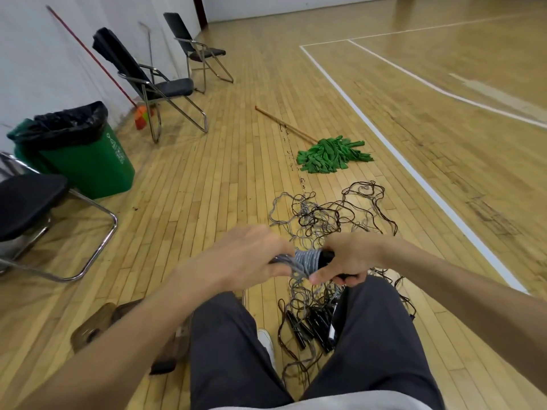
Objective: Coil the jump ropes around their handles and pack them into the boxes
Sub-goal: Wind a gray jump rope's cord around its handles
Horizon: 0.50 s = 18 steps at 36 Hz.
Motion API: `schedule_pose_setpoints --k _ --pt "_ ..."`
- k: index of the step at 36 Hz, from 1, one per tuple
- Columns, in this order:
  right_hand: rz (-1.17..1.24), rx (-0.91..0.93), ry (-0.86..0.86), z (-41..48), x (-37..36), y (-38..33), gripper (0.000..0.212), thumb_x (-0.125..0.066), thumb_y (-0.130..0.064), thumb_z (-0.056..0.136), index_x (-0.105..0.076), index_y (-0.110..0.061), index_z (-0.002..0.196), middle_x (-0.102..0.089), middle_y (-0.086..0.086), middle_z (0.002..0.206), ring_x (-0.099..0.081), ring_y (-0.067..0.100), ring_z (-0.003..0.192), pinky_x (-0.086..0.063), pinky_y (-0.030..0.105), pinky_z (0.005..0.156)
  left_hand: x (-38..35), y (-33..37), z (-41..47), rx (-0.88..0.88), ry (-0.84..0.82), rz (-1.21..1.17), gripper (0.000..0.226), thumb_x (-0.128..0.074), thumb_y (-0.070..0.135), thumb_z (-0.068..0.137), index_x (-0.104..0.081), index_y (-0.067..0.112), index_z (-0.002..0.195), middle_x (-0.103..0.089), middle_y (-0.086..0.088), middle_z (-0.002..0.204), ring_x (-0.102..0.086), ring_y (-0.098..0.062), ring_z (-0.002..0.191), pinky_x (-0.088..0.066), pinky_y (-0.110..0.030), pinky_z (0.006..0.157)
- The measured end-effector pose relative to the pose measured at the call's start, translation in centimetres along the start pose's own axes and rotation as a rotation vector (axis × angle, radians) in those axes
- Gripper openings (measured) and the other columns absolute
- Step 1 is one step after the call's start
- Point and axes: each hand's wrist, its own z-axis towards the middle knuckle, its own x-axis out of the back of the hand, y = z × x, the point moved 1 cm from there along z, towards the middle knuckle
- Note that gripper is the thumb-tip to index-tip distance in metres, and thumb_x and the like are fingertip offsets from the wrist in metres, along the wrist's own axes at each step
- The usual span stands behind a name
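Note:
My right hand (346, 258) grips the black handles (327, 257) of a jump rope, held level above my knees. Grey rope (307, 259) is wound in tight turns around those handles. My left hand (245, 255) pinches the loose end of that grey rope just left of the coil. On the floor beyond my hands lies a tangled heap of grey and dark jump ropes (331, 214). Several black handles (313, 327) lie between my legs. Brown transparent boxes (97, 324) sit on the floor under my left forearm, blurred.
A green mop (331, 155) with a wooden pole lies on the wooden floor ahead. A green bin (80, 152) with a black liner stands at left. Folding chairs (154, 84) line the left wall, and one chair (32, 208) is close at my left.

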Motion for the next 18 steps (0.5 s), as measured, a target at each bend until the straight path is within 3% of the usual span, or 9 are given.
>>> schedule_pose_setpoints --k 3,8,14,16,18 --pt "-0.068 0.030 -0.063 -0.6 -0.6 -1.1 0.035 -0.077 -0.039 0.088 -0.063 -0.009 0.077 -0.059 -0.003 0.057 -0.051 0.011 0.045 -0.043 0.023 0.050 1.2 -0.1 0.5 -0.086 0.008 0.010 0.031 -0.054 0.051 0.098 -0.069 0.027 0.111 -0.062 0.015 0.084 -0.050 -0.007 0.075 -0.042 -0.028 0.068" --pt "-0.132 0.098 -0.170 -2.1 -1.0 -2.4 0.030 -0.077 -0.038 0.087 -0.065 -0.011 0.085 -0.058 -0.003 0.061 -0.050 0.010 0.047 -0.043 0.019 0.049 2.5 0.5 1.4 -0.177 -0.011 -0.051 0.034 -0.058 0.055 0.093 -0.072 0.029 0.111 -0.064 0.020 0.084 -0.050 0.000 0.073 -0.040 -0.022 0.068" --pt "-0.147 0.338 -0.265 -4.3 -1.5 -3.2 0.033 -0.077 -0.033 0.089 -0.060 -0.028 0.061 -0.057 -0.009 0.053 -0.049 0.012 0.046 -0.045 0.031 0.064 2.6 0.2 2.0 -0.157 0.033 -0.365 0.029 -0.074 0.054 0.078 -0.077 0.025 0.083 -0.060 0.019 0.060 -0.055 0.001 0.060 -0.036 -0.015 0.056" --pt "-0.137 0.386 -0.273 -4.9 -1.6 -3.3 0.032 -0.078 -0.033 0.088 -0.062 -0.023 0.062 -0.057 -0.008 0.052 -0.050 0.015 0.047 -0.046 0.026 0.064 2.1 0.0 2.0 -0.148 0.090 -0.456 0.035 -0.077 0.052 0.074 -0.074 0.016 0.073 -0.054 0.017 0.054 -0.051 0.001 0.054 -0.036 -0.014 0.055" --pt "-0.097 0.419 -0.258 -5.4 -1.5 -3.3 0.034 -0.078 -0.035 0.087 -0.065 -0.007 0.075 -0.060 0.001 0.059 -0.051 0.019 0.050 -0.045 0.018 0.058 1.5 -0.2 1.9 -0.151 0.161 -0.521 0.045 -0.078 0.056 0.070 -0.070 0.012 0.066 -0.049 0.015 0.050 -0.047 -0.002 0.050 -0.036 -0.016 0.053"
